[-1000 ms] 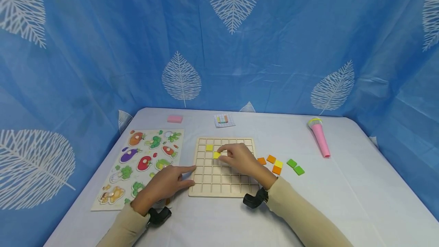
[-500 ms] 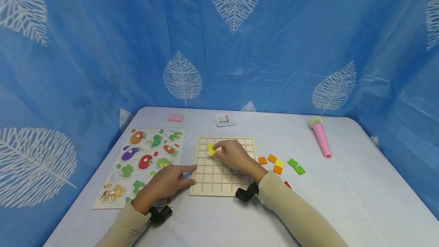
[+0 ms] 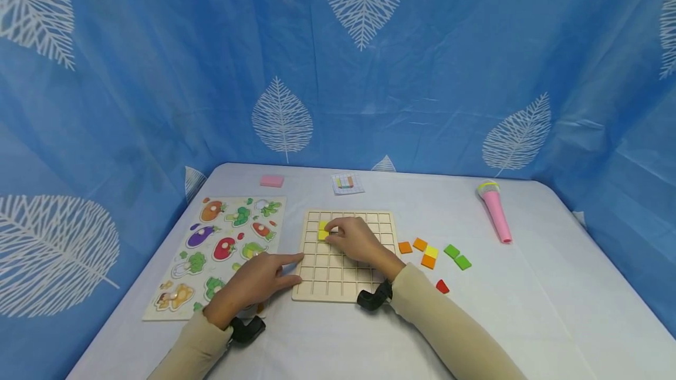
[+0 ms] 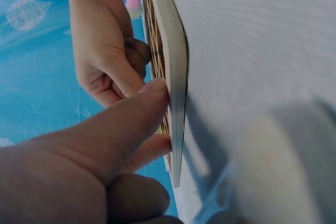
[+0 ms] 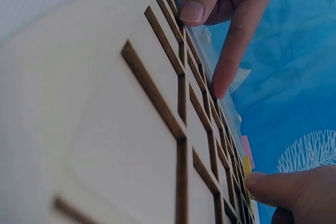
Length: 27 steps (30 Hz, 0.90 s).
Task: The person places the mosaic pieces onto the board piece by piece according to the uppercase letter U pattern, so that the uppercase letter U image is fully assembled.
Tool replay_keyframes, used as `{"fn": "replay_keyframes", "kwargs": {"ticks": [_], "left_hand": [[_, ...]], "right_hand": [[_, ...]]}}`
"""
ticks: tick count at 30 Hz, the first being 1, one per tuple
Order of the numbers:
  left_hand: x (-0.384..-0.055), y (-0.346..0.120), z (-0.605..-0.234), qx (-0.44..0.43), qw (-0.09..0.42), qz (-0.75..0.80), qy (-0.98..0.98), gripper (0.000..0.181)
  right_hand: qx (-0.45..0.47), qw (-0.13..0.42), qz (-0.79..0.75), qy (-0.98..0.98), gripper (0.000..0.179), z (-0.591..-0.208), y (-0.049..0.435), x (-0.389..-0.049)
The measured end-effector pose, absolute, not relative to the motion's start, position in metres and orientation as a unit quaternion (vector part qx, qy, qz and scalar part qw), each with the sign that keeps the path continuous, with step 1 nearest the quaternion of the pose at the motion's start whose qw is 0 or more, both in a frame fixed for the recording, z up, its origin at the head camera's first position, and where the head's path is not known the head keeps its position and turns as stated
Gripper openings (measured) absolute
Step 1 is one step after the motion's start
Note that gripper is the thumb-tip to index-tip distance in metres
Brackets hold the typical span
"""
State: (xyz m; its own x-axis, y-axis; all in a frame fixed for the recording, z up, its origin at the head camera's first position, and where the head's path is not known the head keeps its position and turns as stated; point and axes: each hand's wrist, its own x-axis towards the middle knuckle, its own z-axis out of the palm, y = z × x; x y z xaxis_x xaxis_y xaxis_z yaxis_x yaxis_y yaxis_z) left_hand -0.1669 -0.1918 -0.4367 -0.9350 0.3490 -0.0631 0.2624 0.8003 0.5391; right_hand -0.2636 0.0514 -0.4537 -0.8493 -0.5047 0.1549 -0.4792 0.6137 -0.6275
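Observation:
A pale wooden grid board (image 3: 327,274) lies on the table in front of me. My right hand (image 3: 359,242) reaches over it, thumb and index finger pinching a yellow square tile (image 3: 323,236) at the upper left cells. Directly behind that sits a second yellow tile (image 3: 323,226). In the right wrist view the right thumb (image 5: 283,188) is against a yellow tile (image 5: 247,166) seen edge-on. My left hand (image 3: 259,279) touches the board's left edge with extended thumb and index finger; the left wrist view shows both fingertips at the rim, other fingers folded.
Right of the board lie orange tiles (image 3: 420,244), a yellow tile (image 3: 431,252), green tiles (image 3: 463,262) and a red piece (image 3: 442,287). A vegetable puzzle board (image 3: 182,251) lies left. Behind are a pink block (image 3: 271,180) and a pattern card (image 3: 347,184); a pink microphone (image 3: 496,213) lies far right.
My right hand has moved left with the yellow tile, from a cell to the lower right to the spot just in front of the other yellow tile. The left hand stays at the edge.

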Motion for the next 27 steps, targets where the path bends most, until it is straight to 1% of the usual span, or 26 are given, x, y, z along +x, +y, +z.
{"fn": "replay_keyframes", "kwargs": {"ticks": [27], "left_hand": [[-0.1675, -0.1909, -0.4358, 0.171, 0.073, 0.274, 0.944, 0.053]], "right_hand": [[-0.257, 0.021, -0.342, 0.904, 0.021, -0.4552, 0.0486, -0.2628]]}}
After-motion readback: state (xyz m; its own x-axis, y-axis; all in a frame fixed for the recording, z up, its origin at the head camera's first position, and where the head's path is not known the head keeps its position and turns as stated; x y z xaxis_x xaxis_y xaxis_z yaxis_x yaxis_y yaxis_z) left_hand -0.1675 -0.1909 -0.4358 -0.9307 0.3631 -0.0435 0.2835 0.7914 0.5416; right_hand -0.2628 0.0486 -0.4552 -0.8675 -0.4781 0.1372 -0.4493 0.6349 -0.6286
